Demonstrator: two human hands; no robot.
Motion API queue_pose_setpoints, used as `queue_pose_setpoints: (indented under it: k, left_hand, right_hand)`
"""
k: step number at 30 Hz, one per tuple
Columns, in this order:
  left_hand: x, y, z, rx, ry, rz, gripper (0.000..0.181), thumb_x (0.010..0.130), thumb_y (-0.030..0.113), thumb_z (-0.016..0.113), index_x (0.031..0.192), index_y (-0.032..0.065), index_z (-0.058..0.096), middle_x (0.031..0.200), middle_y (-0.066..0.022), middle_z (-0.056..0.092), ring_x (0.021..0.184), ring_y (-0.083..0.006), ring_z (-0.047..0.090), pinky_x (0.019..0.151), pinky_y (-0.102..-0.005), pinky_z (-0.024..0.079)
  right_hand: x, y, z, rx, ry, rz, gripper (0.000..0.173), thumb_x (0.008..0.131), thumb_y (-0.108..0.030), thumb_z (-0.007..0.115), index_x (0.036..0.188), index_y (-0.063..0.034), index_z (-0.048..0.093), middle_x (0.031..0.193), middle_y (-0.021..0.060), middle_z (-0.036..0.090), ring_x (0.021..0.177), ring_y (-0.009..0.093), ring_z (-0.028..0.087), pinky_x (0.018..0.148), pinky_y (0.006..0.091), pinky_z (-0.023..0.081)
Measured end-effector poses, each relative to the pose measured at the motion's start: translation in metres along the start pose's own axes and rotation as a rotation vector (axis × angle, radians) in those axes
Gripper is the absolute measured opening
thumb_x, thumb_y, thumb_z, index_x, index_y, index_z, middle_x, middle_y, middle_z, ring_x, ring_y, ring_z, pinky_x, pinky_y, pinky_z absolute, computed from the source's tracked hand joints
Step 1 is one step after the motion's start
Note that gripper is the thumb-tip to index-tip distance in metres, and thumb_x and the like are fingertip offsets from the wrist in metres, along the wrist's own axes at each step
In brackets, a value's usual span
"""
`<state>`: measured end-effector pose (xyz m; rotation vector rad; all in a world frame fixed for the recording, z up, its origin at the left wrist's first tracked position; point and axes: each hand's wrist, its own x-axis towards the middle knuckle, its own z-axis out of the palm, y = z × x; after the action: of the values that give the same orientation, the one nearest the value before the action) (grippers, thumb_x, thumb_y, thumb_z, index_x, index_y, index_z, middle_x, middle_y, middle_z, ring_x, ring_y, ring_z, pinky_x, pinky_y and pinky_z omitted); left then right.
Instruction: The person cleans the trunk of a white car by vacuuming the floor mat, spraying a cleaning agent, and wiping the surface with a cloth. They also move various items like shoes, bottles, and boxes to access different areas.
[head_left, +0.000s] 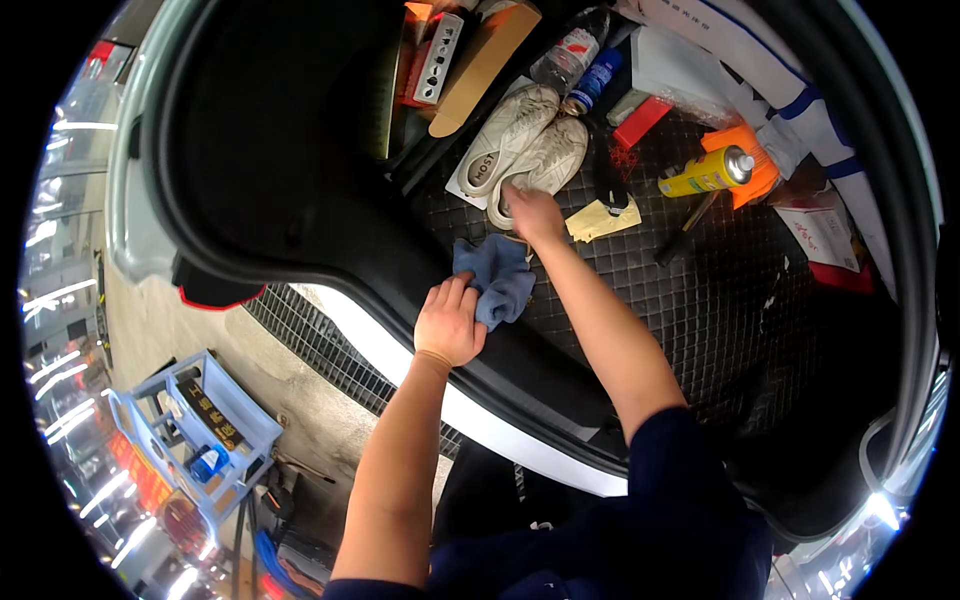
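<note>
An open car trunk with a quilted black mat (645, 285) lies before me. My left hand (450, 319) rests at the trunk's rear edge, its fingers on a crumpled blue cloth (499, 277); how firmly they grip it is hard to tell. My right hand (532, 214) is at the heel of the nearer of two off-white sneakers (551, 161), the fingertips partly hidden at its opening. The other sneaker (510, 131) lies alongside, on a white sheet. A yellowish paper piece (604, 219) lies just right of my right hand.
Around the mat are a yellow spray can (705, 172), an orange cloth (757, 169), a blue can (592, 81), a plastic bottle (574, 52), a red box (641, 121), a black-handled tool (686, 229) and a cardboard box (484, 64). Outside stands a blue cart (247, 409) beside a floor grate (322, 341).
</note>
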<state>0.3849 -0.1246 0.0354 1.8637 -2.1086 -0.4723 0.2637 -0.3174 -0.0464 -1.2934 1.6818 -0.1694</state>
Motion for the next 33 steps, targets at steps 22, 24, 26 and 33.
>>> queue_pose_setpoints:
  k: [22,24,26,33]
  left_hand:
    - [0.0,-0.006,0.004,-0.042,-0.011,0.015,0.033,0.072,0.019,0.057,0.099,0.0,0.057,0.126,-0.0197,0.054,0.109,-0.0388,0.054,0.093,-0.0452,0.042]
    - [0.0,-0.005,0.005,-0.028,-0.024,0.01,0.034,0.071,0.02,0.058,0.1,0.0011,0.057,0.127,-0.0194,0.054,0.111,-0.0383,0.054,0.095,-0.0452,0.042]
    - [-0.002,-0.006,0.003,-0.007,-0.025,0.006,0.035,0.071,0.02,0.058,0.101,0.0013,0.057,0.128,-0.0191,0.053,0.112,-0.038,0.053,0.095,-0.045,0.042]
    - [-0.002,-0.006,-0.002,0.028,-0.051,0.007,0.036,0.071,0.02,0.058,0.102,0.0011,0.057,0.127,-0.0187,0.054,0.114,-0.0367,0.053,0.097,-0.0443,0.042]
  right_hand:
    - [-0.105,0.096,-0.088,-0.004,-0.009,-0.156,0.029,0.09,-0.025,0.054,0.11,-0.0055,0.06,0.098,0.0216,0.066,0.092,0.041,0.063,0.08,0.0453,0.049]
    - [-0.152,0.146,-0.124,0.121,0.079,-0.142,0.032,0.09,-0.022,0.054,0.118,-0.0078,0.061,0.098,0.0193,0.067,0.089,0.034,0.066,0.08,0.0395,0.05]
    - [-0.183,0.191,-0.157,0.091,0.174,-0.091,0.032,0.09,-0.016,0.055,0.12,-0.0052,0.062,0.093,0.0162,0.069,0.083,0.024,0.067,0.079,0.0345,0.051]
    - [-0.12,0.373,-0.268,-0.301,0.67,0.185,0.03,0.088,-0.025,0.056,0.095,0.0029,0.064,0.094,0.031,0.065,0.094,0.05,0.061,0.082,0.0502,0.049]
